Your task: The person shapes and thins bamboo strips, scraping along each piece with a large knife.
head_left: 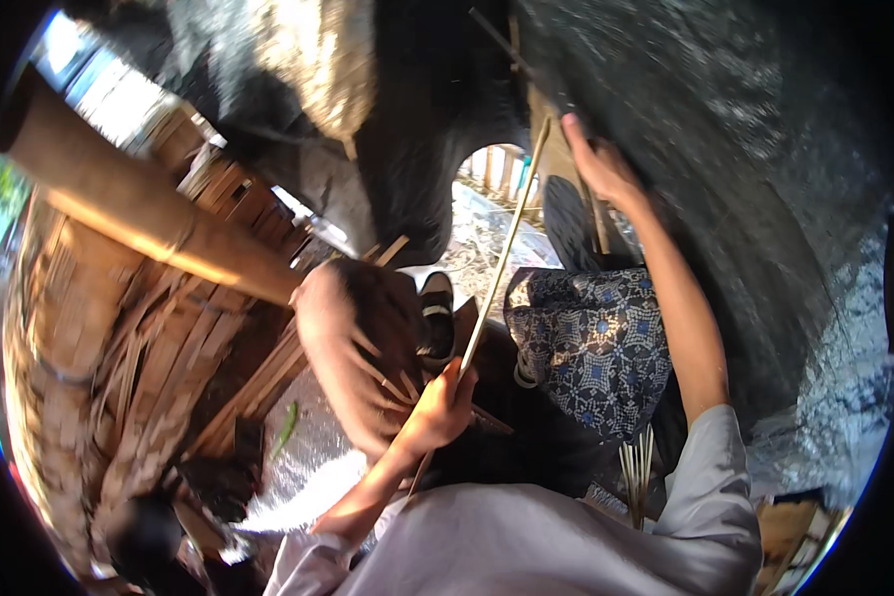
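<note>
A pale strip (506, 243) slants upward just left of the patterned cloth (601, 343), the left hand (441, 409) wrapped round its lower part. The right hand (606, 174), fingers extended, is near its top — any grip is unclear. Likely step: steadying the strip — next calls for a firm left hold.

The stick (508, 248) is showing pale yellow; the cloth (594, 348) is displaying cream-lined stars and blue centres on near-black; the trouser leg (336, 338) is looking brown, the shirt (526, 546) light grey.
</note>
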The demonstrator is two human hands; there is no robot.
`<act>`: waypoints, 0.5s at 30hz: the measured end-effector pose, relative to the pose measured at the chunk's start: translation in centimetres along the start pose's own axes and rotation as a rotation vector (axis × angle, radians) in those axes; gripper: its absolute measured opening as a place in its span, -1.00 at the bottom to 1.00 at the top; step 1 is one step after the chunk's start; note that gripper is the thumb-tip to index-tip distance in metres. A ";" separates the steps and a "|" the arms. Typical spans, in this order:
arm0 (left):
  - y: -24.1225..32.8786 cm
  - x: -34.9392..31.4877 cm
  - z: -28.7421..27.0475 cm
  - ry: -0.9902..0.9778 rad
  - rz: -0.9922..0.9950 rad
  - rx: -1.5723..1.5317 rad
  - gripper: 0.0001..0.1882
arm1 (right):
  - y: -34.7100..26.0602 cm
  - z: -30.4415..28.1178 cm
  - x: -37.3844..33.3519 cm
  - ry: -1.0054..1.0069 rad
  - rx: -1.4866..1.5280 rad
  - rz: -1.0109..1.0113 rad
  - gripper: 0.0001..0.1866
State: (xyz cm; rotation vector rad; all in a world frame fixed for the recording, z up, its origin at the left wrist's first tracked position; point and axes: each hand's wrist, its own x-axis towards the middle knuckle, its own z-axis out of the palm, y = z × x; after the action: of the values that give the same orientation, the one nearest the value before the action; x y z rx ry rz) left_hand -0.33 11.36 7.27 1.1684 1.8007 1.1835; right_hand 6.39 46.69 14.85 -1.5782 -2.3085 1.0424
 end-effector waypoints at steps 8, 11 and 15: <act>2.5 -2.7 1.6 -0.032 -0.262 -0.240 -0.72 | -0.9 -3.8 -14.2 0.233 -0.102 -0.502 -0.14; 2.6 -3.5 0.7 0.064 -0.190 -0.169 -0.65 | -0.3 -4.7 -18.8 0.359 -0.173 -0.561 -0.24; 3.6 -4.7 -1.6 0.126 -0.117 -0.243 -0.66 | 2.1 -5.5 -21.6 0.224 -0.239 -0.429 -0.30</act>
State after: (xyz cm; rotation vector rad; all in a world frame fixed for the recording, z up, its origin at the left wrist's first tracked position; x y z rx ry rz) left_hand 1.17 7.13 11.49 0.8558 1.7333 1.3878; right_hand 20.03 30.89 22.93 -1.1130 -2.5179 0.4814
